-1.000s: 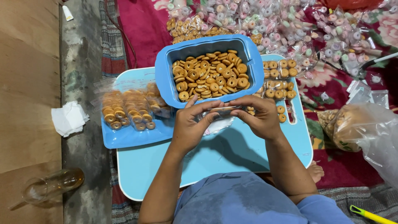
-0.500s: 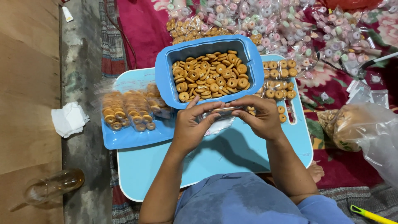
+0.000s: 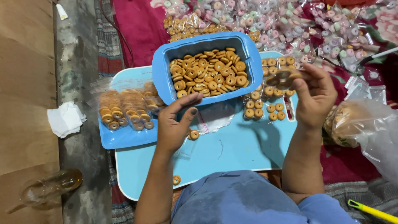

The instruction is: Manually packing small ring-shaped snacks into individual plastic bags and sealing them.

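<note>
My right hand (image 3: 316, 97) is raised over the right side of the light blue table (image 3: 236, 151), shut on a small clear packet of ring cookies (image 3: 283, 77), which is blurred. My left hand (image 3: 174, 124) rests just below the front rim of the blue tub (image 3: 206, 42), fingers apart and holding nothing. The tub is full of brown ring cookies (image 3: 209, 74). A loose cookie (image 3: 193, 134) lies beside my left thumb, and an empty clear bag (image 3: 215, 118) lies flat between my hands.
Filled cookie packets (image 3: 124, 110) lie on a blue tray (image 3: 120, 140) at left, more packets (image 3: 269, 89) right of the tub. Pastel candy packets (image 3: 290, 25) cover the back. A large plastic bag (image 3: 365, 124), white tissue (image 3: 65, 119) and bottle (image 3: 49, 186) lie around; another cookie (image 3: 177, 179) sits at the table's edge.
My hands have parted. The right hand moved up and right with a filled packet. The left hand let go and opened below the tub. Loose cookies now lie on the table.
</note>
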